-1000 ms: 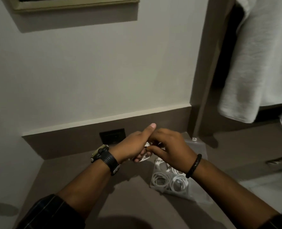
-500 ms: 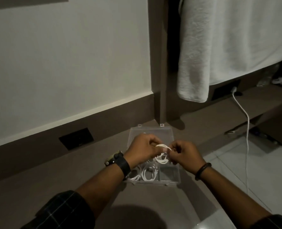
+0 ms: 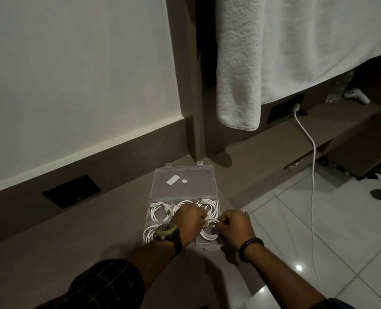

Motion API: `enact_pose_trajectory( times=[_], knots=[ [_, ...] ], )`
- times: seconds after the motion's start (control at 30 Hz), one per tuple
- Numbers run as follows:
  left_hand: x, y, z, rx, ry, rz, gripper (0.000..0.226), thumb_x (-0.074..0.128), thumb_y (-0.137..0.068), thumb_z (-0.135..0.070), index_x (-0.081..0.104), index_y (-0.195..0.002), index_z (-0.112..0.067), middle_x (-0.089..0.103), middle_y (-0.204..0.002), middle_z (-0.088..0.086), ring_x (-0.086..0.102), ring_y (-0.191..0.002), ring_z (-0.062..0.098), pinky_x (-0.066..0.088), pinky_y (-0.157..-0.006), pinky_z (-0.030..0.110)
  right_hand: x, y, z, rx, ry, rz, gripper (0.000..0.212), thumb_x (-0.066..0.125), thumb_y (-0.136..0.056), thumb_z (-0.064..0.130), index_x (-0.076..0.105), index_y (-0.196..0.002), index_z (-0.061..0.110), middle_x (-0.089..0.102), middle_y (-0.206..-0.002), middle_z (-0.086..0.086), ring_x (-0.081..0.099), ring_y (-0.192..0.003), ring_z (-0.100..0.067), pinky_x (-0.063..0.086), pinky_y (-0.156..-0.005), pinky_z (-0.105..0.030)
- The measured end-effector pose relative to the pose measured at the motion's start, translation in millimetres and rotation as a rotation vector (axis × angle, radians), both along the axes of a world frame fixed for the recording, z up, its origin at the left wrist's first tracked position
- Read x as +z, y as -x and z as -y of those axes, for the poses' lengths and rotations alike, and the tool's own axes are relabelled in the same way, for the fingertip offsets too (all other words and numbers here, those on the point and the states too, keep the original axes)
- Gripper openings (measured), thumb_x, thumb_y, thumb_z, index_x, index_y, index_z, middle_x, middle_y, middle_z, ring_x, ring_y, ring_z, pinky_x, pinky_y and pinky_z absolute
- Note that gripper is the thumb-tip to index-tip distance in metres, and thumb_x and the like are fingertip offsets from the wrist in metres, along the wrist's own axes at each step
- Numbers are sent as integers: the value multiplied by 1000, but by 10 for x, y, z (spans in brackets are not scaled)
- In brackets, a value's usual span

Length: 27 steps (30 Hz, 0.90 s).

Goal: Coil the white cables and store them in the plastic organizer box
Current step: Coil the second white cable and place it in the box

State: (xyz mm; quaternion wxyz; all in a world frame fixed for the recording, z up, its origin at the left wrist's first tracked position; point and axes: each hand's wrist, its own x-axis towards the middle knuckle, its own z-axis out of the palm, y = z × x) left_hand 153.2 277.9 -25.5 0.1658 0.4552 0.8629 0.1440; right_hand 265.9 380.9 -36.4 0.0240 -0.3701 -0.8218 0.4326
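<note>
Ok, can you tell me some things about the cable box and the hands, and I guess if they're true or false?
1. The organizer box has its lid open. True.
2. The left hand wears a wristwatch. True.
3. The box sits on the white tiled floor. False: it rests on the brown ledge.
4. All the compartments are empty. False: coiled white cables lie in several.
5. Both the left and the right hand pinch a white cable over the box. True.

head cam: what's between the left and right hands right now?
In the head view, a short stretch of white cable bridges the gap between the left hand and right hand, over the open organizer box.
</note>
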Motion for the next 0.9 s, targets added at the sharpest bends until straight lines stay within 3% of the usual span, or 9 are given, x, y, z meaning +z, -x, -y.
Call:
enact_pose_trajectory(
  times=[0.13, 0.27, 0.33, 0.47, 0.53, 0.67, 0.73, 0.8, 0.9],
  knots=[
    [-10, 41, 40, -134, 33, -173, 22, 59, -87, -24, 69, -78, -6, 67, -93, 14, 56, -92, 30, 43, -83, 37, -91, 47, 17, 100, -182, 73, 16, 66, -81, 13, 71, -69, 4, 66, -86, -13, 58, -62, -17, 33, -45, -6],
    [-82, 4, 82, -190, 78, -304, 24, 51, -91, -22, 69, -94, -6, 55, -117, 16, 49, -107, 36, 41, -85, 39, -153, 5, 74, 149, -294, 26, 12, 62, -85, 15, 69, -93, 9, 64, -99, -12, 62, -86, -24, 50, -74, -27],
    [-93, 7, 71, -214, 83, -323, 25, 50, -91, -22, 69, -93, -5, 55, -117, 17, 48, -107, 36, 39, -84, 40, -164, -26, 92, 176, -334, -15, 10, 61, -86, 16, 68, -91, 12, 63, -96, -9, 61, -85, -23, 48, -75, -26],
    [-70, 2, 64, -246, 57, -378, 20, 54, -88, -18, 67, -85, -3, 59, -103, 17, 52, -97, 36, 44, -77, 41, -177, -51, 79, 324, -463, 35, 17, 56, -89, 24, 69, -85, 14, 57, -91, -6, 58, -82, -22, 45, -70, -27],
    [-34, -53, 104, -255, 82, -385, 12, 73, -72, -13, 66, -67, -4, 63, -80, 16, 60, -75, 36, 51, -59, 39, -146, -26, 66, 380, -496, 86, 13, 57, -86, 21, 69, -87, 14, 57, -94, -6, 58, -84, -25, 47, -71, -30],
    [-146, -126, 150, -148, 44, -390, 24, 85, -45, -8, 62, -49, -10, 62, -63, 14, 59, -54, 33, 47, -44, 31, -79, 20, -41, 483, -338, 182, 18, 55, -88, 22, 71, -89, 14, 55, -101, -10, 59, -87, -27, 49, -77, -29],
    [-176, -101, 110, -152, 80, -384, 18, 82, -49, -8, 65, -55, -10, 63, -71, 16, 60, -61, 35, 47, -49, 33, -59, 16, -107, 527, -226, 205, 23, 51, -91, 22, 71, -84, 12, 58, -99, -14, 60, -84, -27, 48, -77, -29],
    [-174, -53, 61, -121, 133, -384, 8, 71, -71, -17, 70, -78, -12, 60, -97, 16, 57, -86, 37, 46, -68, 38, -60, 22, -143, 558, -199, 232, 22, 52, -89, 18, 71, -82, 10, 65, -94, -15, 62, -83, -26, 52, -79, -32],
    [-259, -2, 45, -71, 215, -321, 21, 56, -88, -28, 68, -99, -15, 55, -112, 13, 51, -104, 36, 42, -84, 41, -48, 110, -130, 540, -232, 285, 10, 62, -80, 10, 72, -81, 8, 71, -89, -11, 66, -82, -23, 56, -82, -36]
  ],
)
